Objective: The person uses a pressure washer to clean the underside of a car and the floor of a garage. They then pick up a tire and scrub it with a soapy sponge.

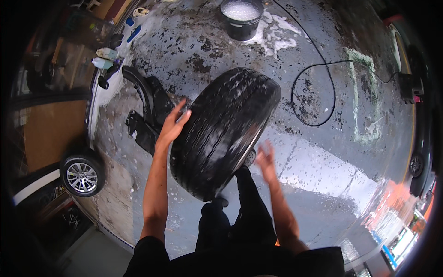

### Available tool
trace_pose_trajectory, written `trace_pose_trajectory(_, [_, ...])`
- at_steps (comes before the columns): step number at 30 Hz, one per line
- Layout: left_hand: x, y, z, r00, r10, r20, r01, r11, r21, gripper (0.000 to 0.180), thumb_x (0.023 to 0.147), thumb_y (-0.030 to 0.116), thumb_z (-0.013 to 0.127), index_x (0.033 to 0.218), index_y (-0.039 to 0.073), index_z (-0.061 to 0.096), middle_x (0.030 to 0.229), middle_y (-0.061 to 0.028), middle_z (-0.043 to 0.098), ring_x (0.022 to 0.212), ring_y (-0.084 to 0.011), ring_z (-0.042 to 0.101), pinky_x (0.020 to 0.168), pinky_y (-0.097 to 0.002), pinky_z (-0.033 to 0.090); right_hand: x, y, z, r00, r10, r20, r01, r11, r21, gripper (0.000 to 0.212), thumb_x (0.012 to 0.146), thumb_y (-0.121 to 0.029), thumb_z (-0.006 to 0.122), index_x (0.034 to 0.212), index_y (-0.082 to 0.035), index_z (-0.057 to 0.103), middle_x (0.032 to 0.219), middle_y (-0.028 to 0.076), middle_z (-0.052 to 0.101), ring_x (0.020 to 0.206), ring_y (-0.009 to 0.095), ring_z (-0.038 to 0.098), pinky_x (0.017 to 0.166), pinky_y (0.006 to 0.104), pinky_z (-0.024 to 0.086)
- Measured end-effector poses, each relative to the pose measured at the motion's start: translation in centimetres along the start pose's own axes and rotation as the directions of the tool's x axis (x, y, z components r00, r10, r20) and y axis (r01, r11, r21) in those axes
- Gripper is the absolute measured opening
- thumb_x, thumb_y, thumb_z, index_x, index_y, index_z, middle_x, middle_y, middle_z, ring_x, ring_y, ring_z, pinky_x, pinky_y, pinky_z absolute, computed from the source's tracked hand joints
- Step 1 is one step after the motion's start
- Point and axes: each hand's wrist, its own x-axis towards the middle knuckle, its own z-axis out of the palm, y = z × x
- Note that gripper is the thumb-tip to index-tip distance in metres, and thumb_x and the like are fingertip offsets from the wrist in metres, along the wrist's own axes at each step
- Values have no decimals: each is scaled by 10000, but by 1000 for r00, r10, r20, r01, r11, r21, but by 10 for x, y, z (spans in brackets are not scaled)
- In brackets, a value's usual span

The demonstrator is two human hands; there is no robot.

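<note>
A wet black car tire (226, 129), streaked with suds, stands tilted in front of my legs, its tread facing me. My left hand (173, 125) is at the tire's left side with fingers and thumb apart, not wrapped round anything; whether the fingertips touch the rubber I cannot tell. Off the tire's lower right edge is my right hand (266, 161), blurred by motion, fingers stretched out and holding nothing I can see. A strip of the wheel's bright rim shows along the tire's right side. My shoe (250, 158) is partly visible beside it.
Black plastic car parts (146, 99) lie left of the tire. A wheel with silver spokes (82, 176) leans farther left. Ahead stands a black bucket (241, 25) of foamy water, with spilled foam (274, 37) beside it. A black hose (328, 81) loops across the wet floor at right.
</note>
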Motion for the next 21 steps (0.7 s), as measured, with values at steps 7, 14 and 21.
trace_pose_trajectory(7, [76, 96, 99, 1000, 5, 24, -3, 996, -88, 928, 968, 559, 630, 1628, 36, 239, 1655, -190, 315, 1534, -311, 289, 1239, -371, 232, -29, -85, 78, 909, -336, -248, 181, 852, -492, 1381, 640, -314, 999, 1609, 45, 84, 1613, 257, 261, 1497, 343, 301, 1237, 429, 251])
trace_pose_trajectory(14, [164, 158, 169, 986, 113, 122, -77, 961, -265, 1079, 920, 558, 701, 1648, 48, 89, 1656, -240, 271, 1528, -340, 287, 1237, -386, 246, 79, -207, -26, 877, -379, -296, 227, 869, -440, 1116, 807, -166, 895, 1597, 54, 138, 1452, 211, 493, 1290, 276, 537, 1115, 380, 434])
trace_pose_trajectory(21, [129, 141, 202, 925, 363, 112, -345, 927, -149, 1378, 682, 446, 946, 1612, -48, 57, 1595, -311, 255, 1493, -439, 293, 1218, -492, 292, 169, -269, -72, 686, -537, -492, 256, 810, -527, 708, 933, -289, 787, 1471, -15, 418, 1394, 194, 550, 1313, 263, 505, 1116, 390, 393])
